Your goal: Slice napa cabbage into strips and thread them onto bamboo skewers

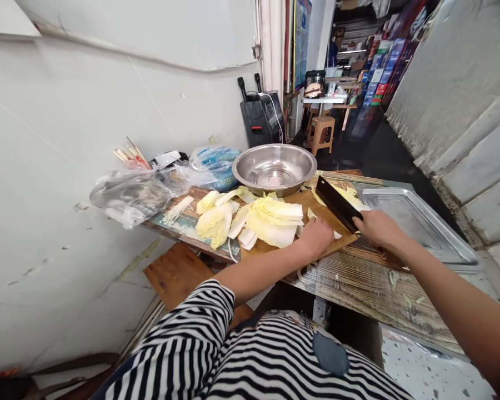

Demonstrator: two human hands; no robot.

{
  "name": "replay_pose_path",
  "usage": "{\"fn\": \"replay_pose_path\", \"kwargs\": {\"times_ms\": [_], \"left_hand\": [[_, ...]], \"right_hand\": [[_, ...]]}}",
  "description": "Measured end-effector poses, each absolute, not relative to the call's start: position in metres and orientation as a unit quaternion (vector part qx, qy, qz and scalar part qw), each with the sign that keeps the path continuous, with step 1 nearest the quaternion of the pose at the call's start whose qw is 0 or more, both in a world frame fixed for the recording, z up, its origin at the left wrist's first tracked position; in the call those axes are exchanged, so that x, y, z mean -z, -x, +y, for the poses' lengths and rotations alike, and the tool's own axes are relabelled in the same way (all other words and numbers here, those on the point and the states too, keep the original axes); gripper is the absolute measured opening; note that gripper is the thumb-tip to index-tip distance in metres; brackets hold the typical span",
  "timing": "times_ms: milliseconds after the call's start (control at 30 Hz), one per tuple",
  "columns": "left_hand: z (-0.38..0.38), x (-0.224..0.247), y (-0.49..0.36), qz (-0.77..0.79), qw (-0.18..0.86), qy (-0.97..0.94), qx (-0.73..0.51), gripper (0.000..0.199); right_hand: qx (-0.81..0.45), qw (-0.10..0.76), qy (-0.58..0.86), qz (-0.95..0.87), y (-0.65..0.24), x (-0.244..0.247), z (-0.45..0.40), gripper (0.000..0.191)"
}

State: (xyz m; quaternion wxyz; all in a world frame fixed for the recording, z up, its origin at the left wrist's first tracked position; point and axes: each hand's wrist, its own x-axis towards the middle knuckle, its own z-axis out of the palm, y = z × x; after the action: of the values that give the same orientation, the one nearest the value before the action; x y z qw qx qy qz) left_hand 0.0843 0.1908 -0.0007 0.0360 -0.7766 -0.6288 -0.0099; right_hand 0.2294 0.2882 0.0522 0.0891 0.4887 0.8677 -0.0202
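My right hand [377, 228] is wrapped round the handle of a dark, broad-bladed cleaver [337, 203]. The blade is tilted over the wooden cutting board [289, 256], just right of my other hand. With fingers curled, my left hand [318, 238] presses napa cabbage against the board; white bits [337, 235] of it show at the knuckles. A stack of pale yellow napa cabbage leaves [275, 220] lies left of that hand. More loose cabbage leaves [215, 223] rest farther left. Behind the blade, cut cabbage [345, 194] is heaped at the board's far side.
A steel basin [275, 161] stands behind the board. To the right lies a metal tray [420, 222]. Enoki mushrooms [178, 210], clear plastic bags [129, 191] and a blue bag [219, 166] are at the left, against the wall. A black speaker [256, 119] stands beyond the table.
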Motion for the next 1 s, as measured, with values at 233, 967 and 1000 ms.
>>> {"fn": "replay_pose_path", "kwargs": {"times_ms": [233, 967, 1000], "left_hand": [[0.198, 0.001, -0.070, -0.537, 0.047, 0.841, -0.033, 0.032], [0.171, -0.055, 0.019, -0.674, -0.013, 0.737, -0.053, 0.027], [0.174, -0.056, 0.020, -0.677, -0.025, 0.734, -0.052, 0.028]], "right_hand": [[0.057, 0.106, -0.500, 0.858, -0.218, -0.056, 0.280, 0.049], [0.000, 0.081, -0.474, 0.877, -0.218, -0.044, 0.266, 0.045], [0.001, 0.080, -0.476, 0.876, -0.219, -0.044, 0.267, 0.045]]}}
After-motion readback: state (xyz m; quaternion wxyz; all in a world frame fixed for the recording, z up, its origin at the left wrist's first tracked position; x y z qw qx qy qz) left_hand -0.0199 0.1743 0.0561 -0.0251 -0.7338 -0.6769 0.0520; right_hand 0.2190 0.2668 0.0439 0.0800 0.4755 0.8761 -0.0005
